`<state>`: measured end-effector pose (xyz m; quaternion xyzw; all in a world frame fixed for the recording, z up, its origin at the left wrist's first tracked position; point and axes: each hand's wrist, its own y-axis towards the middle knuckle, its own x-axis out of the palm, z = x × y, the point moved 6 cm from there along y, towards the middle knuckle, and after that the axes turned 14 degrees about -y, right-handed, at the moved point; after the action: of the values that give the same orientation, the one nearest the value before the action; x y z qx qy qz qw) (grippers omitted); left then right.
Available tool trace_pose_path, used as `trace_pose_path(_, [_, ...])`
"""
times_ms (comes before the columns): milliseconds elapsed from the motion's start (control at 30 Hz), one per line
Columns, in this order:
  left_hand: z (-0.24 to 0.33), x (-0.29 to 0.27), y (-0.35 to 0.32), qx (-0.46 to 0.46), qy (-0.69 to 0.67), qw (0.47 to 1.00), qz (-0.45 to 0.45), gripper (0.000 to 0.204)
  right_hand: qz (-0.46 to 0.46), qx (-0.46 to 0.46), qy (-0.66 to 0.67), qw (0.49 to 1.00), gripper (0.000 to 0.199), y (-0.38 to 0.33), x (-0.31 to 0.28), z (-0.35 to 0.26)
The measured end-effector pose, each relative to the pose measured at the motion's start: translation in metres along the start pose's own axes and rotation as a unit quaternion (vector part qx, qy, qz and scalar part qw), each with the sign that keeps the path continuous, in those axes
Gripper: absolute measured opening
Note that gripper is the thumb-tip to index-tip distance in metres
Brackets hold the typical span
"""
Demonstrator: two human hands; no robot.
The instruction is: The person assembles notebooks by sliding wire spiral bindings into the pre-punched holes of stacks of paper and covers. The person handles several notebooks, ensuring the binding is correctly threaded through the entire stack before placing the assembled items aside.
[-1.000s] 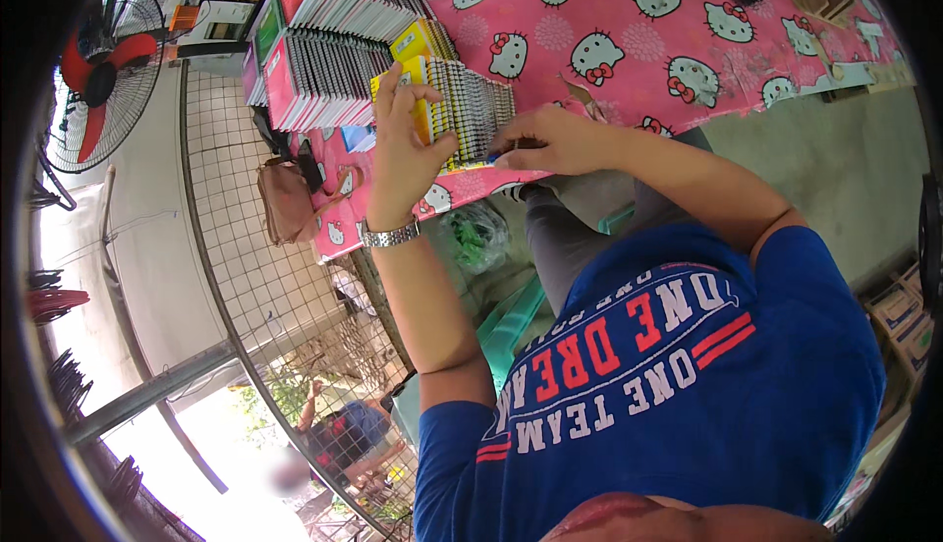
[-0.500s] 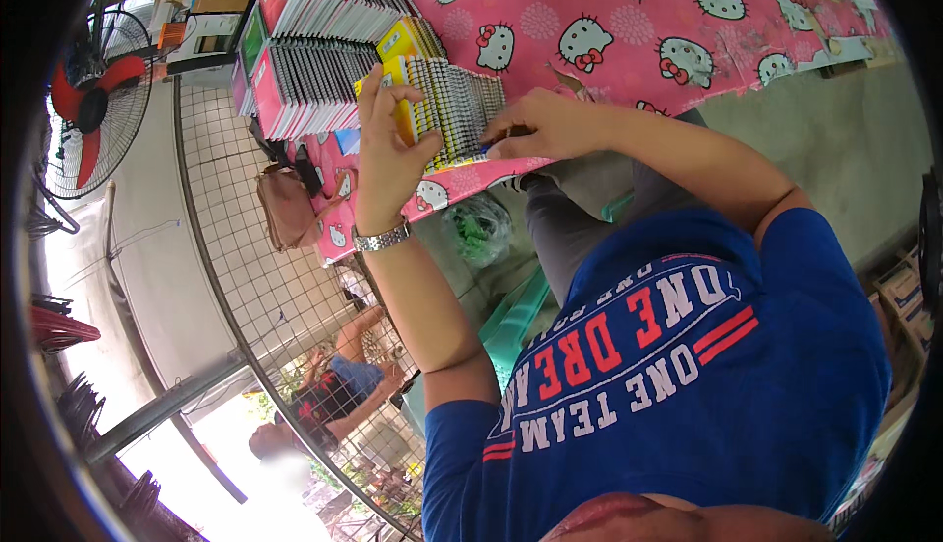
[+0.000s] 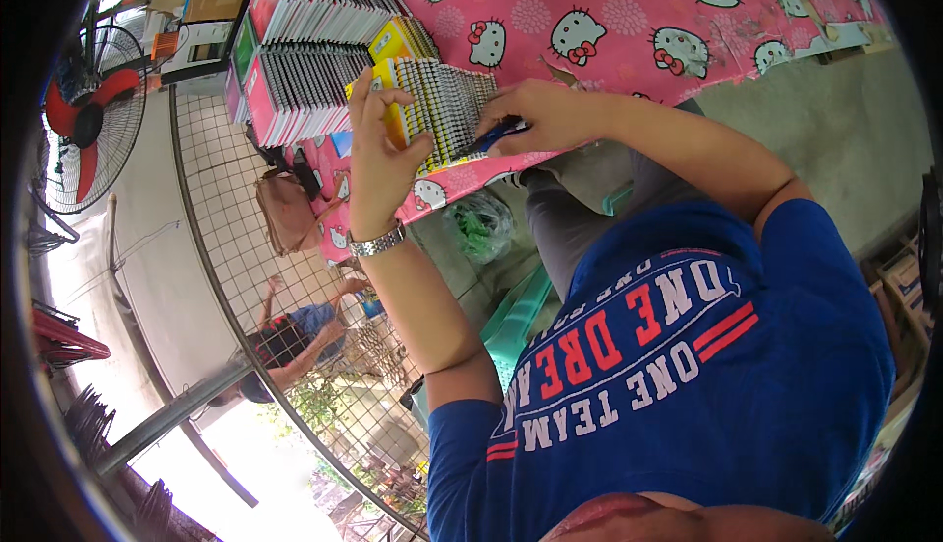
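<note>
A row of spiral notebooks with yellow covers (image 3: 386, 79) stands on the table, their wire spines (image 3: 447, 100) facing up. My left hand (image 3: 378, 154), with a metal watch on its wrist, lies against the near left end of this row. Its fingers are spread and the thumb is apart from them. At the row's right end my right hand (image 3: 550, 118) is closed on a dark blue hand tool (image 3: 503, 135), whose dark tip points at the lower edge of the spines. The tool's exact kind is partly hidden by the fingers.
Stacks of notebooks with pink covers (image 3: 257, 100) stand to the left. The pink patterned tablecloth (image 3: 530, 27) spreads beyond. Left of the table are a brown bag (image 3: 287, 213), a wire grille (image 3: 211, 179) and a fan (image 3: 90, 120). Another person (image 3: 290, 341) is behind the grille.
The dark blue tool shows more clearly in my right hand, which has shifted slightly. My left hand stays by the notebooks. The person behind the grille has moved left.
</note>
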<state>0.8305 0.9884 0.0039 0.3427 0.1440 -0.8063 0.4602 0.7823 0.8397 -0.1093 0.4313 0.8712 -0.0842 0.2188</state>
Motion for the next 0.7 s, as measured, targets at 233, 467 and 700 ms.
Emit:
trace_pose_path(233, [-0.002,0.0,-0.002,-0.012,-0.009,1.0,0.0,0.047,0.055,-0.052,-0.043,0.996,0.031,0.004,-0.01,-0.008])
trace_pose_path(467, [0.003,0.001,0.001,-0.011,0.01,1.0,-0.008,0.048,0.17,-0.142,-0.061,0.973,0.026,-0.004,-0.008,0.003])
trace_pose_path(700, [-0.001,0.0,-0.001,-0.004,0.003,1.0,-0.009,0.049,0.066,-0.099,0.022,0.993,0.028,0.011,0.001,0.012])
